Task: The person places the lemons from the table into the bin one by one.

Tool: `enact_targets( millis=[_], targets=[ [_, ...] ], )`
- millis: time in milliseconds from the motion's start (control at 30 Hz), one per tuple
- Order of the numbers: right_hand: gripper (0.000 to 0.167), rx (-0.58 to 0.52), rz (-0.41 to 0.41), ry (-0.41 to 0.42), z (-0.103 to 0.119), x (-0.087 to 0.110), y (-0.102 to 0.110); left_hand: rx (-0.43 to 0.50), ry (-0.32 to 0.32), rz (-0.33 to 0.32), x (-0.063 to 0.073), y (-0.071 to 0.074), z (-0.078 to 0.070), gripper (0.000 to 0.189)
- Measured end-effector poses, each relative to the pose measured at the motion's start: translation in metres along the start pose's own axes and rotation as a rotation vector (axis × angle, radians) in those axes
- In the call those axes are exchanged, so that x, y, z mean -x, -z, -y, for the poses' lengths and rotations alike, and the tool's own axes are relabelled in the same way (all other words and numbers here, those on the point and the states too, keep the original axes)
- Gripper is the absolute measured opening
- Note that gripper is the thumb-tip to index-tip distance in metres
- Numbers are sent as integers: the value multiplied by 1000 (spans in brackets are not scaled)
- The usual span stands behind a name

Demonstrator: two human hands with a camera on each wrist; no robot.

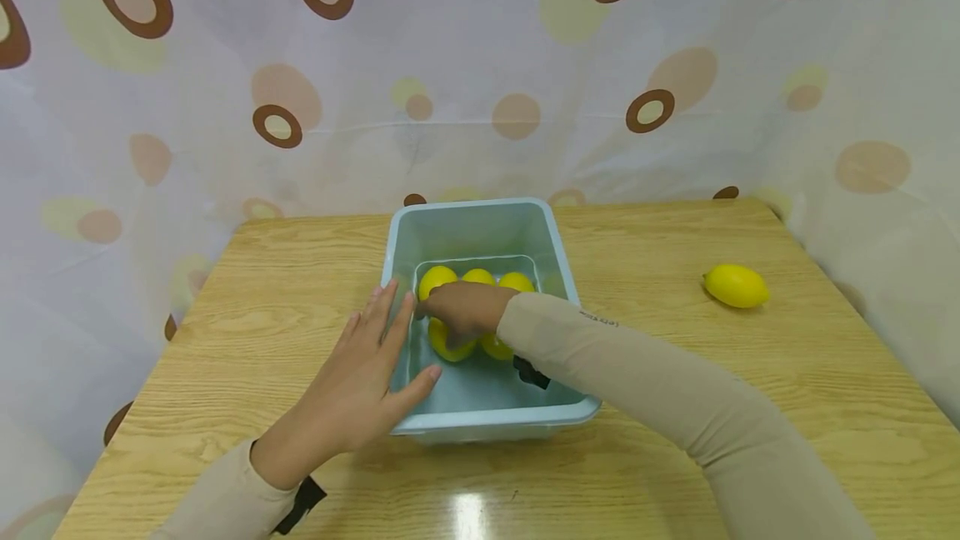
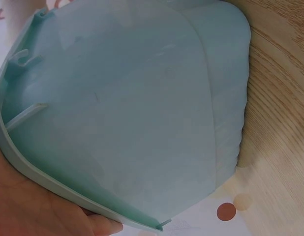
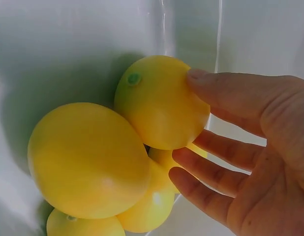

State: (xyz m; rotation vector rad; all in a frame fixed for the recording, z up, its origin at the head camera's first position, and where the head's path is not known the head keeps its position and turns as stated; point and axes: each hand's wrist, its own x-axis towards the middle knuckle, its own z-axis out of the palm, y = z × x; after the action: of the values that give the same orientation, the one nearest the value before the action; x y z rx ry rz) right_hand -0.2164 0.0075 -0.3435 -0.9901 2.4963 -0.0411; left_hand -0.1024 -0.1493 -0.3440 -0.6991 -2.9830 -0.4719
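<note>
My left hand (image 1: 360, 382) lies along the left rim of a light blue plastic bin (image 1: 495, 419), fingers extended. In the left wrist view, part of that hand (image 2: 48, 216) shows against the rim, beside the bin's outer wall (image 2: 142, 108). My right hand (image 1: 468, 307) reaches down inside the bin, among several yellow lemons (image 1: 517, 282). In the right wrist view, the thumb and fingertips of this hand (image 3: 250, 152) pinch the right side of a lemon (image 3: 159, 105) with a green stem spot. A larger-looking lemon (image 3: 88, 160) sits beside it, and others lie partly hidden.
One lemon (image 1: 737, 286) lies on the wooden table (image 1: 660, 257) to the right of the bin. A pale curtain (image 1: 480, 65) with brown and beige circles hangs behind the table and along its sides. The right forearm crosses the bin's right rim.
</note>
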Motion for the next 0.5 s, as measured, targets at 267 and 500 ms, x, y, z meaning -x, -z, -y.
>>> enact_targets(
  millis=[267,500],
  targets=[
    [59,-5,5,-16,-1,-1,0,2,2,-4,1,-1,-1,85],
    [60,-15,49,-49,-1,0,2,-3,7,-5,1,0,-1,85]
  ],
)
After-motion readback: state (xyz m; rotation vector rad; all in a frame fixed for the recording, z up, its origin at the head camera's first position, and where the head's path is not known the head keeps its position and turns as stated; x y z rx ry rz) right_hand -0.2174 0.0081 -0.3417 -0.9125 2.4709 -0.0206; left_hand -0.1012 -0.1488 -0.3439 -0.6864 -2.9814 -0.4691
